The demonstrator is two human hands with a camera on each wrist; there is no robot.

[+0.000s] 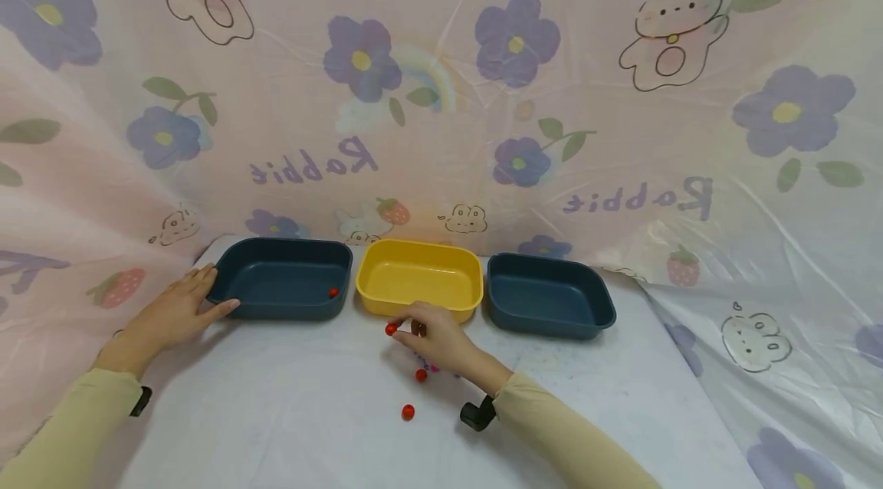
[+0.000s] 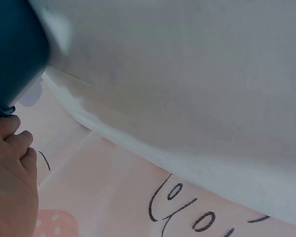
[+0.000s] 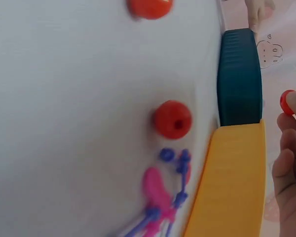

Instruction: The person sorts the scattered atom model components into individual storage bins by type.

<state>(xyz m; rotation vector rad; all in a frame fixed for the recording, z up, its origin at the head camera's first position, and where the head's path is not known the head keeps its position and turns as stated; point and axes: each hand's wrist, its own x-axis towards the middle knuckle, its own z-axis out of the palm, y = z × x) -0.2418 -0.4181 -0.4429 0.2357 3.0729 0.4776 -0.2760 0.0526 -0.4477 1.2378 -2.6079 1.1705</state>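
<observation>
My right hand (image 1: 438, 336) pinches a red bead (image 1: 391, 329) between thumb and fingertips, in front of the yellow container (image 1: 419, 310). In the right wrist view the same bead (image 3: 287, 102) shows at the fingertips. Below that hand lie two red beads, one nearer (image 1: 408, 412) and one farther (image 1: 421, 375). Partly hidden under the hand are small pink and purple pieces (image 3: 158, 195). My left hand (image 1: 175, 309) rests at the left corner of a dark blue container (image 1: 279, 313), thumb by its front rim. Inside that container is one red bead (image 1: 334, 293).
Right of the yellow container stands a second dark blue container (image 1: 545, 324). All three containers line up along the back of the white table surface (image 1: 297, 405). A patterned curtain (image 1: 441, 113) hangs behind and at both sides.
</observation>
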